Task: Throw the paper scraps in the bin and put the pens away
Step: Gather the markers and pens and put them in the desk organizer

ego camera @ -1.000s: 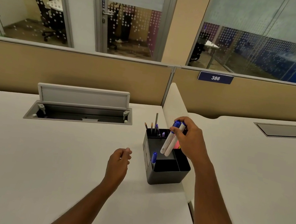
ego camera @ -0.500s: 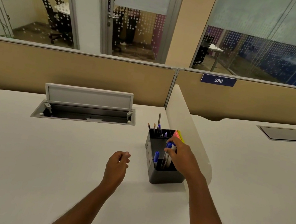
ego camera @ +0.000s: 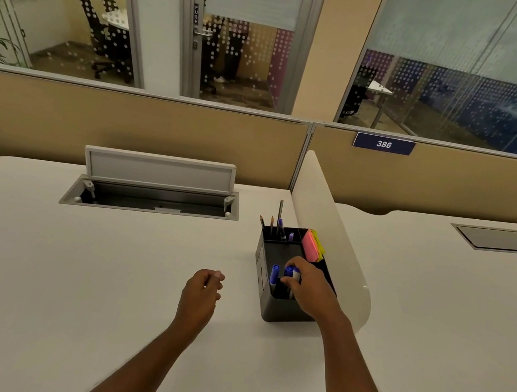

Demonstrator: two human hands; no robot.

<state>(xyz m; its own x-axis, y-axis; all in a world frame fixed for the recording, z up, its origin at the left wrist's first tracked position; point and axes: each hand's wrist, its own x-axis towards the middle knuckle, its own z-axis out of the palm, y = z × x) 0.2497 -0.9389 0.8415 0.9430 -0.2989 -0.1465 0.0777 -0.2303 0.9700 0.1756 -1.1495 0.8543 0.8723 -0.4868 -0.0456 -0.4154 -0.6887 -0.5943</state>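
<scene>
A black desk organizer (ego camera: 283, 311) stands on the white desk beside the low divider. My right hand (ego camera: 307, 288) reaches into its near compartment and grips two white markers with blue caps (ego camera: 291, 274), which stand upright inside it. A third blue-capped marker (ego camera: 274, 274) stands just to their left in the same compartment. Pencils and pens (ego camera: 276, 225) poke out of the far compartment, and pink and yellow sticky notes (ego camera: 313, 245) fill the far right one. My left hand (ego camera: 203, 292) hovers loosely curled over the desk, left of the organizer, holding nothing. No paper scraps or bin are in view.
An open cable tray with a raised lid (ego camera: 154, 193) is set into the desk at the back left. A rounded white divider (ego camera: 330, 227) separates this desk from the neighbouring desk, which has a closed grey hatch (ego camera: 507, 239). Beige partition panels run along the back.
My right hand has come down from above the organizer and lowered the two markers into the near compartment. My left hand has stayed in place.
</scene>
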